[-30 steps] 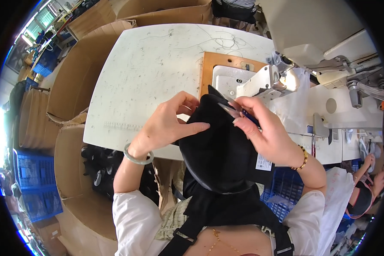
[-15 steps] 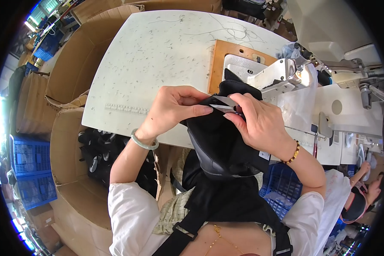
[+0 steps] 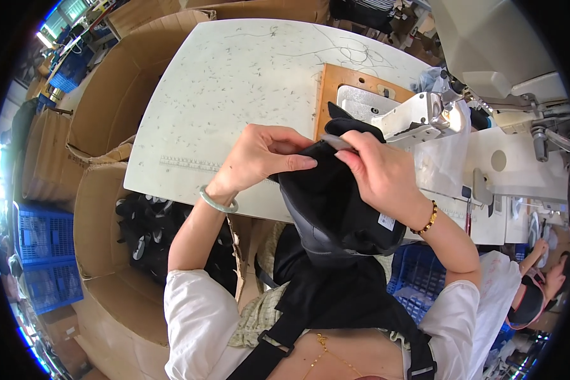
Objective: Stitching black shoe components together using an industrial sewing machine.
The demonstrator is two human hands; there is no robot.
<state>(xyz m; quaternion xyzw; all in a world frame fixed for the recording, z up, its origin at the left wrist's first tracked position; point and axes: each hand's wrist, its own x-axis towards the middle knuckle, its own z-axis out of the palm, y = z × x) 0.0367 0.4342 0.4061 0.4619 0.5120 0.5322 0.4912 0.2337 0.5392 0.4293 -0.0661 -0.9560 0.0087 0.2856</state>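
Note:
My left hand (image 3: pixel 266 155) pinches the upper edge of a black, pouch-shaped sewn piece (image 3: pixel 320 209) between thumb and fingers. This piece hangs over the table's front edge toward my lap, with a smooth dark grey panel on its near side and a small white label inside. In my right hand (image 3: pixel 383 171) is a pair of thread snips (image 3: pixel 337 142). Their pale blades lie together against the fabric edge, just right of my left fingertips. My right fingers hide most of their handle. Both hands are closed.
A white sewing machine (image 3: pixel 418 114) with an orange-brown bed surround stands at the right of the white table (image 3: pixel 234 82). Thread scraps litter the tabletop. An open carton (image 3: pixel 98 234) of black pieces sits at the left, and a blue crate (image 3: pixel 418 272) at the right.
The snips' blades, spread apart at the fabric edge before, have come together. My right hand has shifted slightly up and left, and the black piece has turned a little, showing more of its label.

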